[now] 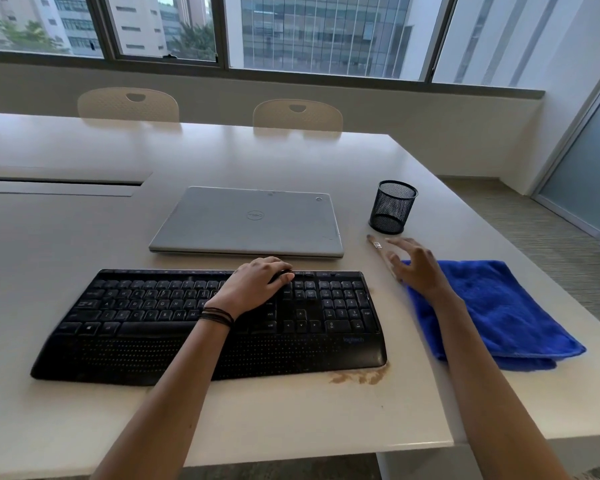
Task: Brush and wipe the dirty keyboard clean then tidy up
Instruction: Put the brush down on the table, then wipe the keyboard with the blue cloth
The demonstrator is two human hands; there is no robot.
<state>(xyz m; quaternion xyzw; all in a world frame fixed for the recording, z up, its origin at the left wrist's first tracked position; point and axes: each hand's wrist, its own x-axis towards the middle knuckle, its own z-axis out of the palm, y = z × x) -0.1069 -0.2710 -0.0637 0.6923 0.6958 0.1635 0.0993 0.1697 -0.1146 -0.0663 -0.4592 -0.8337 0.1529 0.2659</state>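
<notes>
We see the black plastic keyboard (153,317) lying flat near the front of the smooth white desk (291,427), its palm rest dotted with fine holes. Brown, crumbly dirt (359,376) is smeared on the desk at its front right corner. The left hand (253,285) rests on the keys near the far edge, fingers loosely bent and gripping nothing, with thin dark bands (217,315) round the wrist. The right hand (416,268) is spread wide over the brush (378,245). We make out a pale wooden handle, a metal collar and a dark tip, but the hand hides the rest and motion blurs any contact. Under that forearm lies a folded, fluffy blue cloth (499,313). Behind are a closed matte silver laptop (250,216) and a round black wire-mesh cup (392,207).
</notes>
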